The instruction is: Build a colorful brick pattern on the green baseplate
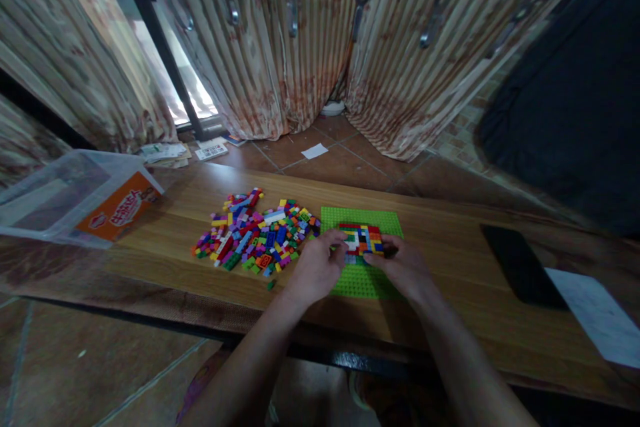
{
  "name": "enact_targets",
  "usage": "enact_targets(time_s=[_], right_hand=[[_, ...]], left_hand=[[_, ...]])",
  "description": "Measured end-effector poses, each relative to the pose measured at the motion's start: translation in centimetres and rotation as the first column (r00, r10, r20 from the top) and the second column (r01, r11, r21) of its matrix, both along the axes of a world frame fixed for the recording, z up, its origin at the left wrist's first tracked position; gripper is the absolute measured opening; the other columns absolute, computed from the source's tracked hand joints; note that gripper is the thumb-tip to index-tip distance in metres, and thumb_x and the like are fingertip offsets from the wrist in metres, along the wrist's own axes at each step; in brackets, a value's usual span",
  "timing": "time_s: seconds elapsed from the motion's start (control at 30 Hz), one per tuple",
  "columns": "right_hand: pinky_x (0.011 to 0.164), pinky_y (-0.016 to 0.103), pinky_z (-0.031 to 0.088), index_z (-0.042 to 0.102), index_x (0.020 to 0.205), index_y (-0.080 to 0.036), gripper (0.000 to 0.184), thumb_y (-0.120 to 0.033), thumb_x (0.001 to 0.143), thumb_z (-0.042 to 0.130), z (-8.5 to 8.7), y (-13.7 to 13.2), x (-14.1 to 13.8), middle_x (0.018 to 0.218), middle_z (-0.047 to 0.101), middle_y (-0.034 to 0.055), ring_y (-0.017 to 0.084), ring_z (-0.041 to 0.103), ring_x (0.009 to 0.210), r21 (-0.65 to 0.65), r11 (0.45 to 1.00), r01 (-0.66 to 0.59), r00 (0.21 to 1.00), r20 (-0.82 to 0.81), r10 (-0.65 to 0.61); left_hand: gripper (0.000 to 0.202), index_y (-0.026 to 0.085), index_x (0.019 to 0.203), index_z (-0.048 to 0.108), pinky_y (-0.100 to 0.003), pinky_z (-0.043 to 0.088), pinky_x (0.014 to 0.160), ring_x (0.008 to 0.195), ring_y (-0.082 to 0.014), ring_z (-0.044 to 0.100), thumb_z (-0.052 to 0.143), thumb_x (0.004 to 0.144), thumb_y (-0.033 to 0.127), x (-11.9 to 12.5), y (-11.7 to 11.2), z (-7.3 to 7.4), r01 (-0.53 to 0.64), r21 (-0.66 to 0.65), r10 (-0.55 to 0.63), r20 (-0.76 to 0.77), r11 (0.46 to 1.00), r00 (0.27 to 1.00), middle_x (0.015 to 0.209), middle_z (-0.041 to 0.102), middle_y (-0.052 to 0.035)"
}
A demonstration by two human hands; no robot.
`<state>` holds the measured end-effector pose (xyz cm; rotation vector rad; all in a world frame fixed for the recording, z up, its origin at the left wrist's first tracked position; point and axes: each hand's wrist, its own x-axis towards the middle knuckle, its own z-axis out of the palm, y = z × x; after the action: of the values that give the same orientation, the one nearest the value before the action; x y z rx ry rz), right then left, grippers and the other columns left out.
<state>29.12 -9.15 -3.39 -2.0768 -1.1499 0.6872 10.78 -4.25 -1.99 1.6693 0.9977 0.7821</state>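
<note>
A small block of joined toy bricks (364, 238), in red, yellow, blue, white and green, is over a light green studded baseplate (370, 283). I cannot tell if the two are attached. My left hand (317, 267) grips the build's left side, with thumb and fingers bent in. Around its right end, my right hand (403, 267) is closed, the thumb at the near edge and the fingers at the far corner. Close by on the left lies a heap of loose toy bricks (255, 233) in many colours. One green brick (271, 285) sits apart, nearer to me.
At the left end of the wooden table (175, 273) stands a clear plastic bin (65, 180) with an orange label. A black phone-like slab (523, 267) and a white paper sheet (595, 313) lie on the right. Striped curtains (300, 67) hang beyond the table.
</note>
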Motion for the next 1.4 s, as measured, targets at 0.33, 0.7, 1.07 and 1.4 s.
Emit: enact_targets(time_s=[0.33, 0.7, 1.07, 1.4], right_hand=[[0.072, 0.034, 0.049, 0.067, 0.103, -0.018, 0.042, -0.034, 0.065, 0.074, -0.1, 0.0, -0.4, 0.090, 0.071, 0.0064, 0.021, 0.065, 0.078, 0.039, 0.999, -0.036, 0.999, -0.008, 0.036], [0.076, 0.036, 0.050, 0.068, 0.110, -0.019, 0.056, -0.051, 0.066, 0.076, -0.4, -0.4, 1.0, 0.099, 0.073, 0.0084, 0.022, 0.066, 0.082, 0.051, 0.997, -0.055, 0.991, -0.115, 0.060], [0.075, 0.035, 0.050, 0.072, 0.101, -0.018, 0.042, -0.052, 0.078, 0.062, 0.9, -0.4, 0.9, 0.092, 0.075, 0.0082, 0.022, 0.067, 0.081, 0.053, 0.998, -0.025, 0.997, -0.069, 0.028], [0.066, 0.035, 0.048, 0.071, 0.097, -0.019, 0.040, -0.052, 0.075, 0.067, 1.0, 0.0, -0.4, 0.086, 0.073, 0.0090, 0.024, 0.066, 0.075, 0.004, 1.000, -0.027, 0.986, 0.168, 0.026]], left_hand=[[0.016, 0.016, 0.095, 0.063, -0.023, 0.052, 0.058, 0.069, -0.0139, 0.063, 0.059, 0.081, 0.024, -1.7, 1.5, 0.0, -0.110, -0.109, 0.129, 0.183, 0.988, 0.975, 0.088, 0.068, -0.0035], [0.018, 0.016, 0.097, 0.064, -0.023, 0.050, 0.060, 0.064, -0.0120, 0.061, 0.058, 0.082, 0.023, -1.7, 2.0, -0.1, -0.073, -0.058, 0.079, 0.122, 0.996, 0.989, 0.086, 0.068, -0.0029], [0.021, 0.016, 0.103, 0.066, -0.026, 0.051, 0.065, 0.070, -0.0140, 0.063, 0.055, 0.086, 0.022, -0.5, 0.7, 0.0, 0.047, -0.013, -0.047, 0.019, 0.999, 0.999, 0.089, 0.071, -0.0047], [0.020, 0.017, 0.101, 0.067, -0.027, 0.052, 0.073, 0.082, -0.0169, 0.066, 0.055, 0.086, 0.019, -0.2, 0.1, 0.4, 0.065, 0.003, -0.065, -0.024, 0.998, 0.998, 0.096, 0.072, -0.0057]])
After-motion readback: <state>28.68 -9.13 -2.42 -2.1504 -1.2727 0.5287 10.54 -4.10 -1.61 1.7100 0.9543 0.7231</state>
